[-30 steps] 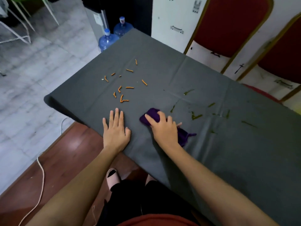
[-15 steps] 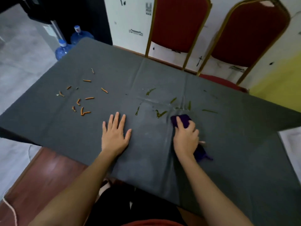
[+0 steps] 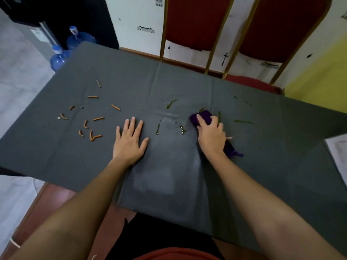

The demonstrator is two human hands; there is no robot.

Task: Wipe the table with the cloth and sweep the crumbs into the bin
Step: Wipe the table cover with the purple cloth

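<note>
A dark grey cloth covers the table (image 3: 187, 184). My right hand (image 3: 211, 136) presses a purple cloth (image 3: 203, 116) flat onto it, among several green smears (image 3: 170, 104). The cloth's tail sticks out behind my wrist. My left hand (image 3: 130, 141) lies flat on the table, fingers spread, holding nothing. Several orange crumb sticks (image 3: 90, 121) are scattered to the left of that hand. No bin is in view.
Two red chairs with gold frames (image 3: 195, 21) stand behind the table's far edge. Two blue water bottles (image 3: 60, 59) sit on the floor at the far left corner. A white sheet of paper (image 3: 338, 152) lies at the right edge.
My right hand has slid the purple cloth rightward over the green smears. My left hand stays flat in place. The view has turned to the right.
</note>
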